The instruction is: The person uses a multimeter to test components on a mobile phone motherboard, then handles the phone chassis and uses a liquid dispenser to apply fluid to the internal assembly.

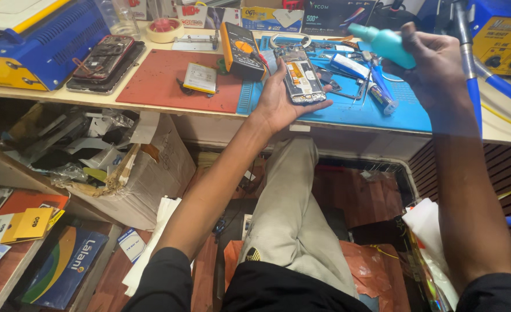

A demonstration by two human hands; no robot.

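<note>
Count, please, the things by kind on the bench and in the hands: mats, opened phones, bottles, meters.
Mats: 2, a red mat and a blue mat
Opened phones: 2, one in the left hand, one on the bench
Bottles: 1, a teal bottle in the right hand
Meters: 1, a multimeter
Total: 6

Tools [364,72] crowd the blue mat [406,112] between both hands. The red mat [163,86] lies mostly bare, except a flat battery [200,77].

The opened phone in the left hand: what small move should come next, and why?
Probably bring the teal bottle closer and tip its nozzle toward the opened phone. The left hand holds the phone flat, its inside facing up, over the blue mat, while the right hand holds the bottle raised and apart from it.
</note>
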